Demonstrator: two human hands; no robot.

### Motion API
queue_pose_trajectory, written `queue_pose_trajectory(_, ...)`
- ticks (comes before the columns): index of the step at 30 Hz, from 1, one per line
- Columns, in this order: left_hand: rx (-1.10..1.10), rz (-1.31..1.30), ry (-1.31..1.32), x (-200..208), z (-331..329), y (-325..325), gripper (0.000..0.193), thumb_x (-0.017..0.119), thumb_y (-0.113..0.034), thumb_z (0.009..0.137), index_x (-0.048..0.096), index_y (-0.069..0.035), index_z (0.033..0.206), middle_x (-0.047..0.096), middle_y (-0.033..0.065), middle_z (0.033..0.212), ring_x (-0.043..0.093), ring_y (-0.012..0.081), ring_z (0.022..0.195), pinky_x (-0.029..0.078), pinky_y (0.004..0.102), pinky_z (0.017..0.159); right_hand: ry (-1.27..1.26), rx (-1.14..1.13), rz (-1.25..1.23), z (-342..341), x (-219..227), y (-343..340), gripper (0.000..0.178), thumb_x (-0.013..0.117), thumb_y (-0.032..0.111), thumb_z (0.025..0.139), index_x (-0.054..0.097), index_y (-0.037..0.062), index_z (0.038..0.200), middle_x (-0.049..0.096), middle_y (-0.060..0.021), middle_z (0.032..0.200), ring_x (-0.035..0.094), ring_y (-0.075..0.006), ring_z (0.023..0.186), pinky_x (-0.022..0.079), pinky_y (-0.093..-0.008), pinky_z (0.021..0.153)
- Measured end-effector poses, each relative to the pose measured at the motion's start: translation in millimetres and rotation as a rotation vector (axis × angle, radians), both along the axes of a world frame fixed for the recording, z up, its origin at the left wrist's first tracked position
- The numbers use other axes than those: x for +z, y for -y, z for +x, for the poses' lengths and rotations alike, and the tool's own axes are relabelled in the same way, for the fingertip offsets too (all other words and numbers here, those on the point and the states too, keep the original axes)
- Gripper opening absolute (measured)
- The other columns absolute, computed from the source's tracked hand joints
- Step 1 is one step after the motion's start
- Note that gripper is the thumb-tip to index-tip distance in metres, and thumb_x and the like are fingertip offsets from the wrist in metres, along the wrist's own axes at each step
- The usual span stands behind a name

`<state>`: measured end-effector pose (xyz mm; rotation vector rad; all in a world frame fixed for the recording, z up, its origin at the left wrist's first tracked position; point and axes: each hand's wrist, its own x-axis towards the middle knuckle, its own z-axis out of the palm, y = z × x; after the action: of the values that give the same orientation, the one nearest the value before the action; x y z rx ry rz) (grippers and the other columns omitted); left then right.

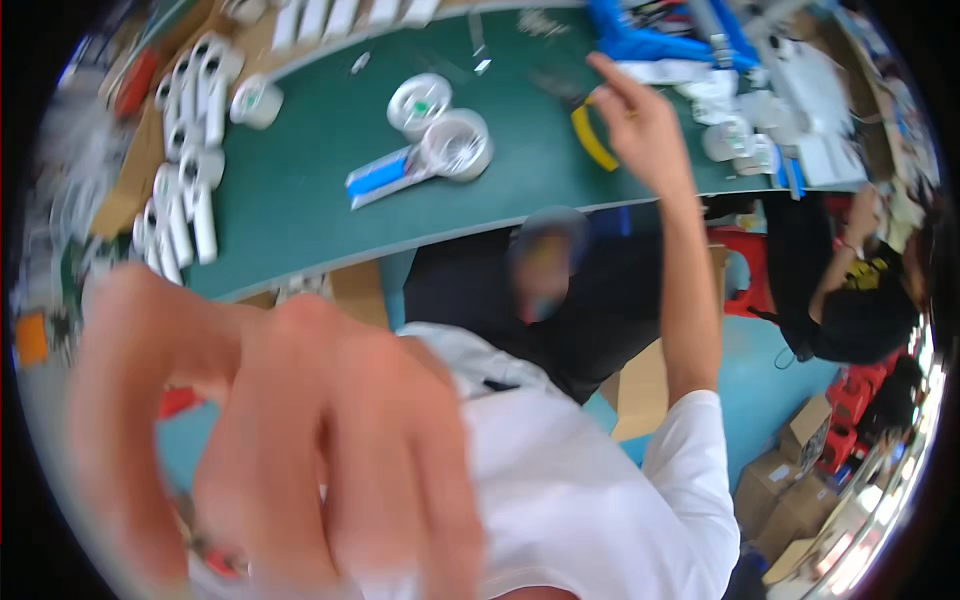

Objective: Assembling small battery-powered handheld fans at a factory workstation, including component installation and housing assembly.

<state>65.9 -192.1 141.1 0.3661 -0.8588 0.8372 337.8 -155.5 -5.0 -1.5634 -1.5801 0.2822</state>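
Curling half-open at the pliers [581,118], likely stiff, best held by the yellow handle [594,144], the right hand [640,125] has an unclear hold; left hand [310,430] likewise

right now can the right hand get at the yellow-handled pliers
Probably yes: the right hand is right at the pliers over the green table, with nothing visible between them, though whether the fingers touch is unclear.

Pliers [591,141], one: curved yellow handle in view, dark pivot area, slender blurred nose. Set at a slant over the green bench [300,160], nose pointing away and leftward, handle nearer the person, beside the right hand [637,125]; grip unclear.
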Motion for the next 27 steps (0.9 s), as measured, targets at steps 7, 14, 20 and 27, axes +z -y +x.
queue_pose_trajectory(7,0.605,0.172,-0.794,-59.9,-31.6,-98.5,0.052,0.056,-0.010,0.081,0.047,0.008,0.129,0.061,0.0144,0.097,0.058,0.0172,0.074,0.052,0.0341,0.053,0.273,-0.130,0.060,-4.0,-5.0,-4.5,0.035,0.060,0.000,0.083,0.063,0.0031,0.118,0.062,-0.0177,0.095,0.059,-0.0355,0.088,0.049,-0.0424,0.078)
queue_pose_trajectory(14,0.838,0.290,-1.023,-37.9,-34.4,-145.9,0.053,0.065,-0.014,0.083,0.048,0.008,0.128,0.062,0.0127,0.098,0.059,0.0138,0.068,0.055,0.0318,0.058,0.328,-0.175,0.134,-21.4,-14.0,-31.9,0.033,0.062,0.004,0.085,0.064,0.0035,0.117,0.064,-0.0157,0.101,0.060,-0.0340,0.093,0.049,-0.0404,0.083)
queue_pose_trajectory(20,0.669,-0.010,-1.163,-116.0,-47.6,-163.4,0.046,0.060,-0.006,0.089,0.047,0.005,0.132,0.059,0.0095,0.100,0.058,0.0138,0.076,0.054,0.0343,0.074,0.044,-0.120,0.272,-77.8,5.7,-31.1,0.011,0.068,-0.005,0.077,0.059,0.0001,0.078,0.063,-0.0132,0.092,0.061,-0.0294,0.084,0.049,-0.0369,0.074)
queue_pose_trajectory(27,0.768,0.025,-1.257,-152.8,-46.3,-180.8,0.032,0.061,0.005,0.087,0.049,0.001,0.117,0.060,0.0127,0.104,0.063,0.0178,0.093,0.056,0.0370,0.083,-0.503,0.195,0.068,-132.6,13.6,-47.7,0.052,0.062,-0.002,0.085,0.045,-0.0019,0.135,0.058,-0.0150,0.110,0.061,-0.0163,0.090,0.051,-0.0312,0.082)
